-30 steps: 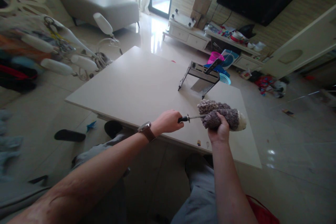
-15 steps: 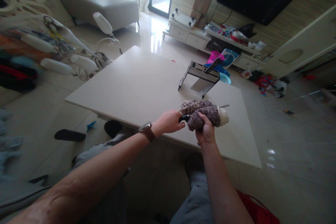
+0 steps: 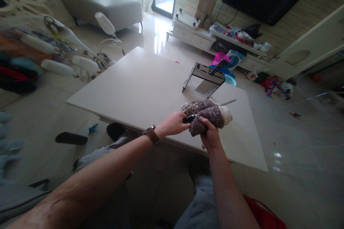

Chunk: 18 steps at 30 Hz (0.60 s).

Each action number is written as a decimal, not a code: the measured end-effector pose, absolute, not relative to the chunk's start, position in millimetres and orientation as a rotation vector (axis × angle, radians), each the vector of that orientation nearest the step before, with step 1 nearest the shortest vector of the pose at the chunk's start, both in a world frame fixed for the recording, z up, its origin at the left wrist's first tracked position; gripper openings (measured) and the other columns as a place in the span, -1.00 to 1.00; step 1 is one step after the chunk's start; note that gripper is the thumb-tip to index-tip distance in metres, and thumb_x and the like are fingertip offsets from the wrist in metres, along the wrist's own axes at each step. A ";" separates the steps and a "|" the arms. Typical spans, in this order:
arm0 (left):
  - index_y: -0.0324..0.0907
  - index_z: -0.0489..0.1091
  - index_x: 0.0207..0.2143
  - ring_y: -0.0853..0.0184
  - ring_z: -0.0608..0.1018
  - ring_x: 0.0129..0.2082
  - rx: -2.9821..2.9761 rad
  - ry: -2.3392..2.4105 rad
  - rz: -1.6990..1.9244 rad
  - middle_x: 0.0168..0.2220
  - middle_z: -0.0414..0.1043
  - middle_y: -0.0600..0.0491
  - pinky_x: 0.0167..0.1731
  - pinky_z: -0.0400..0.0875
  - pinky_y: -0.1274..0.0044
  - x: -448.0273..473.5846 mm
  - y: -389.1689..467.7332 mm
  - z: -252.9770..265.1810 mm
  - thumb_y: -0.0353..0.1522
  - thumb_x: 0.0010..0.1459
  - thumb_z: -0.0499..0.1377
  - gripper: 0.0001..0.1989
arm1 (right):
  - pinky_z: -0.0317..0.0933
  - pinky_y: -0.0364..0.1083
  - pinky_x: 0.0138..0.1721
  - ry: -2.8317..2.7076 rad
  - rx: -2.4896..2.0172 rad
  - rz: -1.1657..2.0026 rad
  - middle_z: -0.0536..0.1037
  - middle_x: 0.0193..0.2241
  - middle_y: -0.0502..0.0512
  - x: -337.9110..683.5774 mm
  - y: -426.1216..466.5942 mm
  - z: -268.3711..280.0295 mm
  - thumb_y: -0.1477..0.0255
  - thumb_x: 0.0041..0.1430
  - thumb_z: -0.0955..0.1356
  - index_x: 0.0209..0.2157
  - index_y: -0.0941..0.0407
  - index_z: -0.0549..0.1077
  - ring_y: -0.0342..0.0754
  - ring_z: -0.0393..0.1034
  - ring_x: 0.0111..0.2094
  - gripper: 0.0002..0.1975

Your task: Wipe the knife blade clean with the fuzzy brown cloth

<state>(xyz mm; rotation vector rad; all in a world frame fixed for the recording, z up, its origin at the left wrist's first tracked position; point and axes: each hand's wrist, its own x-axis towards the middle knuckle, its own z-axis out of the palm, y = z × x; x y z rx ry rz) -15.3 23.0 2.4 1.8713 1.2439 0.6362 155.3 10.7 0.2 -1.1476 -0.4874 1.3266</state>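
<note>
My left hand (image 3: 176,123), with a brown-strapped watch on its wrist, is closed around the black handle of a knife (image 3: 228,102). Its grey blade passes behind a fluffy purple-brown and cream cloth (image 3: 208,114), and the tip end shows beyond it to the right. My right hand (image 3: 211,136) grips the folded cloth from below, close to the handle; how the cloth meets the blade is hidden. Beyond my hands, a metal-framed knife rack (image 3: 208,73) stands on the white table (image 3: 129,86), a black handle sticking up out of it.
White lamp shades on curled arms (image 3: 86,63) are at the table's left. A TV cabinet (image 3: 192,37) with clutter stands across the floor, with pink and blue baskets (image 3: 220,58) before it. A red bag (image 3: 263,214) lies by my right leg.
The cloth has shifted slightly left along the knife, and more of the blade's tip end shows on the right. Both hands keep their grip.
</note>
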 end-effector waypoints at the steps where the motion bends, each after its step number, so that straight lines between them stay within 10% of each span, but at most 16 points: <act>1: -0.23 0.48 -0.53 0.42 0.31 -0.57 1.898 1.242 0.641 -0.59 0.39 0.07 -0.52 0.07 0.51 -14.9 22.4 2.0 -0.24 0.17 0.19 -0.70 | 0.53 -0.12 -0.22 -0.489 -1.151 1.326 0.71 -0.29 0.04 153.7 10.2 -0.9 0.50 -0.31 0.62 -0.31 0.15 0.62 -0.05 0.59 -0.26 -0.61; 18: -0.17 0.64 -0.28 0.13 0.66 -0.29 2.153 1.399 0.438 -0.29 0.66 -0.17 -0.30 0.41 0.43 -13.0 17.1 12.8 -0.37 0.12 0.17 -0.77 | 0.58 -0.08 -0.32 -0.458 -1.175 1.149 0.69 -0.33 0.01 163.4 17.4 -5.9 0.52 -0.31 0.62 -0.28 0.18 0.58 -0.06 0.59 -0.34 -0.57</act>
